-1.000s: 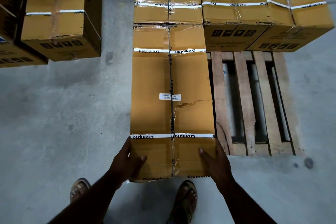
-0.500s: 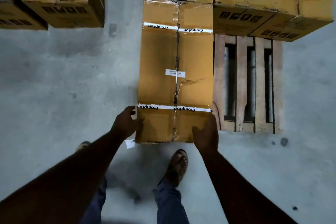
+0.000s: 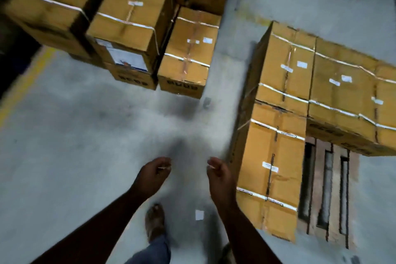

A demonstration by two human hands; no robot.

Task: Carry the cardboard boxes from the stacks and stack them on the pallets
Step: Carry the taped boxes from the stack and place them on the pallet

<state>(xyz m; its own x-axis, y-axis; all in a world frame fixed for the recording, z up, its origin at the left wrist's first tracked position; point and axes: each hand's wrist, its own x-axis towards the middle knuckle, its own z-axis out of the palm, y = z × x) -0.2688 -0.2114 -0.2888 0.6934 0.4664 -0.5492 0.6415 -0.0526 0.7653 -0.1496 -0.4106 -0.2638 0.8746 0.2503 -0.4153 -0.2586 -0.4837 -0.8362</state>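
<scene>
A long cardboard box (image 3: 272,161) with white tape bands lies on the wooden pallet (image 3: 327,195) at the right, its near end toward me. More taped boxes (image 3: 342,92) sit behind it on the same pallet. The stacks of cardboard boxes (image 3: 132,21) stand at the upper left, with a lower box (image 3: 188,53) at their right end. My left hand (image 3: 154,173) and my right hand (image 3: 218,173) hang over the bare floor, fingers loosely curled, holding nothing. My right hand is just left of the long box, not touching it.
Grey concrete floor (image 3: 85,146) spreads between the stacks and the pallet. A yellow floor line (image 3: 27,79) runs along the left edge. A small white paper scrap (image 3: 199,215) lies near my foot (image 3: 155,224). The frame is motion-blurred.
Both hands have let go of the long box, which now rests on the pallet. My view has swung left toward the stacks, and my hands hang free over the floor.
</scene>
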